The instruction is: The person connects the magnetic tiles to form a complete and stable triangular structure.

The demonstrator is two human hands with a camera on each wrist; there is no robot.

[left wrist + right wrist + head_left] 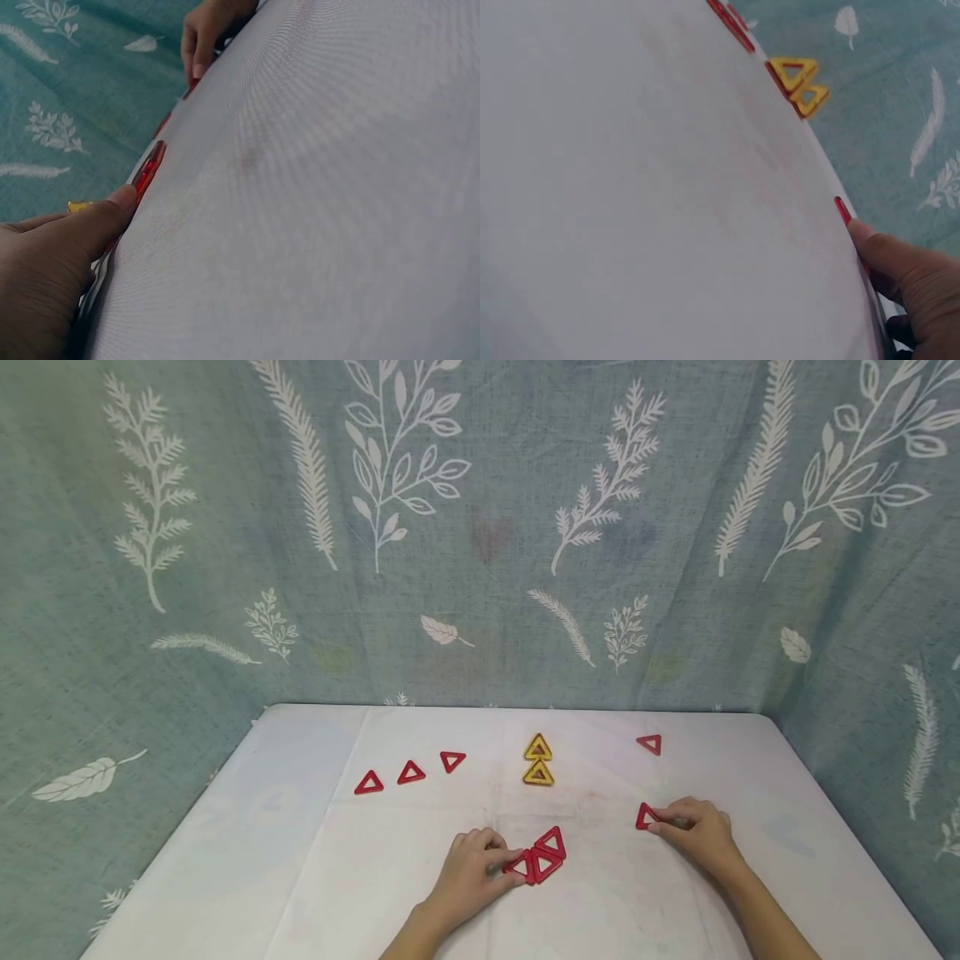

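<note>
In the head view my left hand [472, 870] pinches the left one of three red triangle tiles [519, 866] between thumb and fingers. That tile lies edge to edge with a middle red triangle tile [557, 865], and another red triangle tile [561, 852] adjoins behind it. Farther right, my right hand [699, 837] pinches a single red triangle tile [641, 817] by its right side, at the white table. In the left wrist view the left thumb [124, 196] touches the red tiles [150, 169], seen edge-on. The right wrist view shows the right thumb on a red tile [842, 208].
Two yellow triangle tiles [537, 773] sit one behind the other at the back middle of the white table [420, 827]. To their left are three separate red triangle tiles [410, 779]. Another red triangle tile [657, 745] lies back right. A leaf-patterned green cloth [480, 610] hangs behind.
</note>
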